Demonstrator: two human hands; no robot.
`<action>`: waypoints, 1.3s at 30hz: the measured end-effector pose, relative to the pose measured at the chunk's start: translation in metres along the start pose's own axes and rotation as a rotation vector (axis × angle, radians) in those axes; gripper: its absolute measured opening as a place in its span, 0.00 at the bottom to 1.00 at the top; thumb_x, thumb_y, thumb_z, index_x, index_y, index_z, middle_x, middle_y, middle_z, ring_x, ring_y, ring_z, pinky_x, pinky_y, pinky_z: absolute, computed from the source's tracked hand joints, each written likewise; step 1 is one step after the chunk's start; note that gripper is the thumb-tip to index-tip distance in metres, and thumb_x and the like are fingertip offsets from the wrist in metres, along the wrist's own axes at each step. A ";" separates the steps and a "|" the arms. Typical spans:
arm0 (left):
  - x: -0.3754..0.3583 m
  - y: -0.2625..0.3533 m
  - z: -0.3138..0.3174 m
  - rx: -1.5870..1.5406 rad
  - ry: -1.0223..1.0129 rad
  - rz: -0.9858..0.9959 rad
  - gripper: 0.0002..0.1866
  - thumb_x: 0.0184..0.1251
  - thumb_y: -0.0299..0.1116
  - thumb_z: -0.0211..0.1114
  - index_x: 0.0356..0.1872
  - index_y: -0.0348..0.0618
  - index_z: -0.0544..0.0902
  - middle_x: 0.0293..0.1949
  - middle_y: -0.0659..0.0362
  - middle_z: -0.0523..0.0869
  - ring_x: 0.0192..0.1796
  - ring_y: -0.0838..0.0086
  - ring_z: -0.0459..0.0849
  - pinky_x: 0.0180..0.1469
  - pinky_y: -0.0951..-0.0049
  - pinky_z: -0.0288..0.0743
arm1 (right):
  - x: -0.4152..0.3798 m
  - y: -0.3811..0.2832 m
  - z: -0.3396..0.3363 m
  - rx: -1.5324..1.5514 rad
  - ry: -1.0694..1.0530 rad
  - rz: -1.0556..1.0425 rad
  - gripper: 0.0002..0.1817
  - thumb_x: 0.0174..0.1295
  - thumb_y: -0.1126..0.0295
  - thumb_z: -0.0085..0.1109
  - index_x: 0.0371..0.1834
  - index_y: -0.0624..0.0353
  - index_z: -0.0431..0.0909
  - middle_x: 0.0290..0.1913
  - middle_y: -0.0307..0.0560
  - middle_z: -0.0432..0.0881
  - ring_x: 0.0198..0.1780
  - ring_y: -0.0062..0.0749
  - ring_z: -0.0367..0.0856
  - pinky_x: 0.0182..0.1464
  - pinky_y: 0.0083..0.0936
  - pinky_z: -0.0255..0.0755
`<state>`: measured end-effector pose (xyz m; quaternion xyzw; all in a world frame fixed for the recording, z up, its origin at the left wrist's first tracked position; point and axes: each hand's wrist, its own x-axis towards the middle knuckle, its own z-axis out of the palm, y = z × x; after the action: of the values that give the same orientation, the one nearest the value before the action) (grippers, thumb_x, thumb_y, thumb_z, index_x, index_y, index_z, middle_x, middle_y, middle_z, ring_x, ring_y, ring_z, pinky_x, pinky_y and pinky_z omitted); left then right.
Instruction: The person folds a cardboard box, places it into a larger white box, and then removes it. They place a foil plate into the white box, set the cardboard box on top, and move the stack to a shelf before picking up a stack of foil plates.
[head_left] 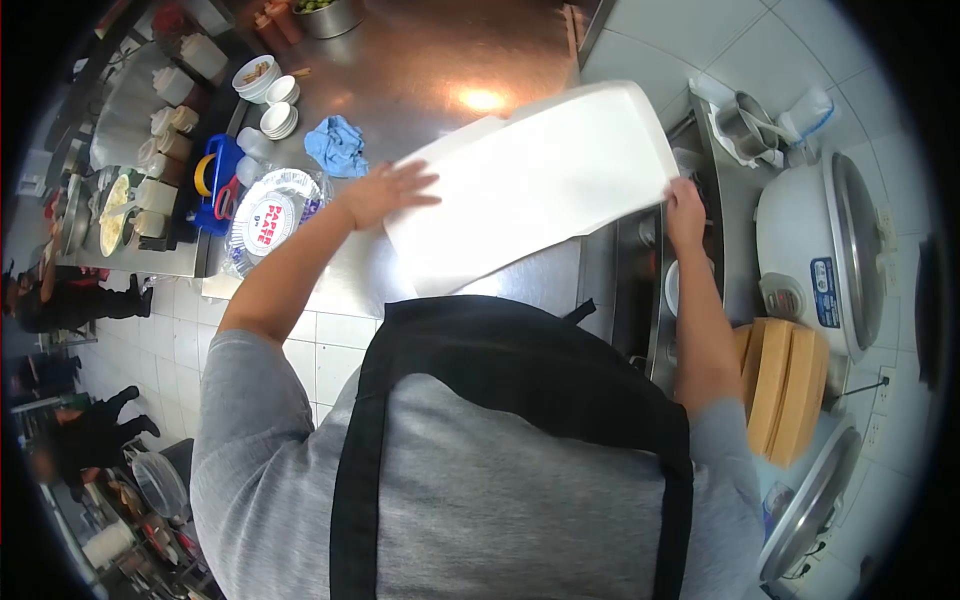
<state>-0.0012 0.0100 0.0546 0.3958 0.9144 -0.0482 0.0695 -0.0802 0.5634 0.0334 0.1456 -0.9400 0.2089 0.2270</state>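
Toward the far edge of the counter (400,60), a steel bowl (335,22) is cut off by the picture's top. The white sheet (530,180) hides the metal beneath it, and fingertips of the right hand (685,200). Beyond the left edge, two people (85,305) are blurred (dark clothes, little more). The cooker label (824,292) is mostly illegible.
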 end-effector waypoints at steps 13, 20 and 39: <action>0.018 0.081 0.009 -0.297 0.063 -0.435 0.35 0.54 0.57 0.69 0.63 0.55 0.77 0.65 0.50 0.74 0.62 0.50 0.74 0.63 0.54 0.69 | -0.010 -0.215 0.053 0.206 -0.749 -0.567 0.32 0.52 0.65 0.69 0.63 0.53 0.74 0.67 0.52 0.72 0.68 0.46 0.68 0.67 0.36 0.66; 0.045 0.049 0.009 -0.644 0.114 -0.738 0.25 0.51 0.39 0.75 0.53 0.53 0.82 0.54 0.55 0.83 0.58 0.62 0.80 0.55 0.64 0.76 | -0.002 -0.193 0.093 0.382 -0.615 -0.085 0.11 0.53 0.68 0.71 0.38 0.59 0.82 0.37 0.49 0.83 0.42 0.42 0.82 0.47 0.34 0.76; 0.091 0.084 -0.011 -0.530 0.005 -0.987 0.41 0.40 0.49 0.81 0.61 0.65 0.73 0.61 0.59 0.70 0.67 0.63 0.65 0.63 0.51 0.68 | 0.029 -0.230 0.107 -0.019 -0.912 0.200 0.35 0.38 0.47 0.81 0.44 0.55 0.76 0.44 0.47 0.81 0.47 0.39 0.82 0.48 0.34 0.77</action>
<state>-0.0027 0.1341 0.0475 -0.1099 0.9723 0.1572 0.1337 -0.0598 0.3094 0.0363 0.1294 -0.9551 0.1356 -0.2295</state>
